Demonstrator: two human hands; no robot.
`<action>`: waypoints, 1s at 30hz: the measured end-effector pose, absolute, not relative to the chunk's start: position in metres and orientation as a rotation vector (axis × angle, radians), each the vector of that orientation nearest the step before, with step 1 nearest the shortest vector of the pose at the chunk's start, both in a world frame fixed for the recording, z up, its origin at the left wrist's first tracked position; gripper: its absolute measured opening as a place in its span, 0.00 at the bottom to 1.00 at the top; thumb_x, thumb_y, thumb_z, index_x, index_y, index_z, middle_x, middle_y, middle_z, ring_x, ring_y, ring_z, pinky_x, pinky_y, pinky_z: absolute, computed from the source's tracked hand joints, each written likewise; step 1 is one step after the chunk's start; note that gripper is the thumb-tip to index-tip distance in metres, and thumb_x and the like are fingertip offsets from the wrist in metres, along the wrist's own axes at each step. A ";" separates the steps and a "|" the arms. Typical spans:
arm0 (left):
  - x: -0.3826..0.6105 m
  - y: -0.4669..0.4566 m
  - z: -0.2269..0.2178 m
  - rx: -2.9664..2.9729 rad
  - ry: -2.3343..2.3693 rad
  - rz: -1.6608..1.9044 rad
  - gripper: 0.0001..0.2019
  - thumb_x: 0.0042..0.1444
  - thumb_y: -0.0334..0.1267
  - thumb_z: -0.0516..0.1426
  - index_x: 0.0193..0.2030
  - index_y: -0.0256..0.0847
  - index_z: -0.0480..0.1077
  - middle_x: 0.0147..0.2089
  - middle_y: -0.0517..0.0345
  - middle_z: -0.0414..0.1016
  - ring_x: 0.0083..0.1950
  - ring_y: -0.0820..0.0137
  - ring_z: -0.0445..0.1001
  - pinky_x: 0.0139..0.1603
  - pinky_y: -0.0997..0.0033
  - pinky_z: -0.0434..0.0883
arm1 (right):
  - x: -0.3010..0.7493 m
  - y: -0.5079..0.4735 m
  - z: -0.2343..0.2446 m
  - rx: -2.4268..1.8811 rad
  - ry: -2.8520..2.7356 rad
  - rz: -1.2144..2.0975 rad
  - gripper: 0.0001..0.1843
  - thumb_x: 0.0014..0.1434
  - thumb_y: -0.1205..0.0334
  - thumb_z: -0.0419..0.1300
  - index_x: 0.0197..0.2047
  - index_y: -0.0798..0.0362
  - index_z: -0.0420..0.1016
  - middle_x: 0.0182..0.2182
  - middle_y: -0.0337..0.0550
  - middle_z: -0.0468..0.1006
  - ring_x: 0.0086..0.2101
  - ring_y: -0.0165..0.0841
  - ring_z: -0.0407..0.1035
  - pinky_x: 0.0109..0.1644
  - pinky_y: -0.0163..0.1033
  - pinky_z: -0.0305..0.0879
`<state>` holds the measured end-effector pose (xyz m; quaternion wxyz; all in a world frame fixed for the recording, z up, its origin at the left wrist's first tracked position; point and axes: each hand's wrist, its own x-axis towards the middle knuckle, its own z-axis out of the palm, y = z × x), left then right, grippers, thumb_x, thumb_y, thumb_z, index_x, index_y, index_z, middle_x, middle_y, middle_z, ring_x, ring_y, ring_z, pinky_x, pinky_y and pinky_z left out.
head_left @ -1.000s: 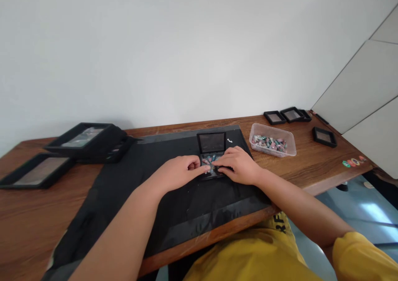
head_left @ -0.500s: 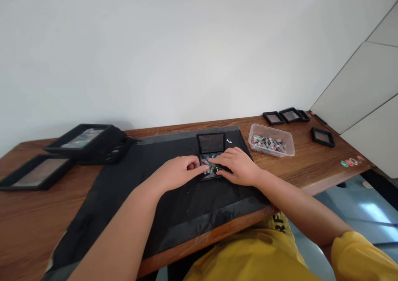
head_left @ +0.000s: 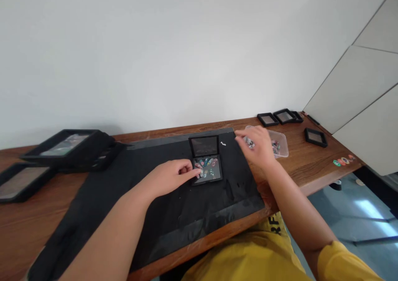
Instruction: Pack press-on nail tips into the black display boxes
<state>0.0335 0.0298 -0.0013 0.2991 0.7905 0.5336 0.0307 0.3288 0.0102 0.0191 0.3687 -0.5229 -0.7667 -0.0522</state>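
Observation:
A small black case (head_left: 214, 176) lies open on the black mat (head_left: 174, 214), its lid (head_left: 204, 146) standing up at the back. Several coloured stones (head_left: 207, 164) lie in its tray. My left hand (head_left: 169, 176) rests on the mat with curled fingers, thumb and forefinger pinching the case's left edge. My right hand (head_left: 259, 147) is off to the right, over the near-left corner of a clear plastic tub (head_left: 281, 142) of coloured stones. Its fingertips are pinched together with a few small stones in them.
A stack of large black display frames (head_left: 70, 148) and one flat frame (head_left: 15, 185) sit at the left. Small black frames (head_left: 284, 116) (head_left: 315, 137) lie at the back right. Coloured stickers (head_left: 342, 161) mark the wooden table's (head_left: 311, 169) right edge. A tiny white scrap (head_left: 222, 143) lies on the mat.
My right hand has left the open case and swung right to the plastic tub. The left hand stays at the case's left edge. The view has shifted a little.

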 end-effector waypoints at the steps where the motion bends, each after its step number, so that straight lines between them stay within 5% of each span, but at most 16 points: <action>1: 0.033 0.030 -0.002 2.099 1.417 0.085 0.26 0.57 0.67 0.51 0.29 0.46 0.70 0.29 0.59 0.75 0.31 0.65 0.71 0.33 0.66 0.60 | 0.339 0.014 0.021 -1.505 -1.873 -0.183 0.13 0.70 0.59 0.58 0.48 0.52 0.83 0.43 0.49 0.86 0.46 0.44 0.75 0.55 0.50 0.64; 5: 0.033 0.030 -0.001 2.102 1.429 0.100 0.26 0.56 0.67 0.51 0.28 0.46 0.70 0.28 0.59 0.74 0.30 0.65 0.70 0.32 0.66 0.60 | 0.367 0.028 0.021 -2.018 -1.764 -0.016 0.11 0.63 0.64 0.61 0.43 0.52 0.85 0.44 0.50 0.86 0.46 0.46 0.76 0.51 0.48 0.68; 12: 0.034 0.029 0.000 2.110 1.436 0.121 0.26 0.56 0.67 0.50 0.27 0.47 0.70 0.25 0.60 0.73 0.28 0.66 0.69 0.31 0.66 0.59 | 0.368 0.032 0.021 -2.250 -1.716 0.468 0.09 0.58 0.55 0.69 0.41 0.46 0.88 0.44 0.48 0.87 0.45 0.46 0.79 0.44 0.44 0.70; 30: 0.035 0.027 0.002 2.118 1.426 0.065 0.25 0.57 0.66 0.50 0.29 0.46 0.70 0.29 0.59 0.75 0.30 0.66 0.70 0.33 0.66 0.59 | 0.371 0.028 0.023 -2.129 -1.573 0.201 0.04 0.62 0.64 0.64 0.40 0.50 0.80 0.41 0.42 0.85 0.39 0.37 0.76 0.42 0.40 0.65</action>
